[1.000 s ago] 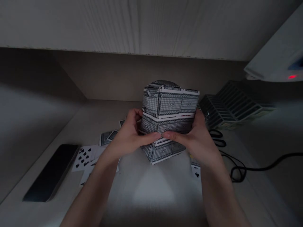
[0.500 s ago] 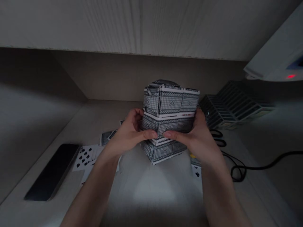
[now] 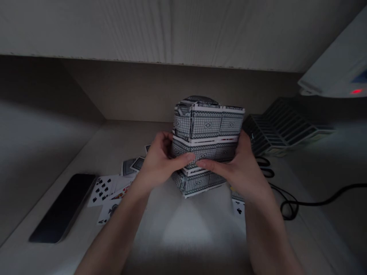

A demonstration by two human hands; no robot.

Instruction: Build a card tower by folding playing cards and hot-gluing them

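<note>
left hand + right hand were clamped round card block | uneven squeezing looked like it might buckle the layers, tbh

The card block is between left hand and right hand — on the tabletop, loose cards, then a phone, lie to its left, a cable to its right — wall behind.
</note>
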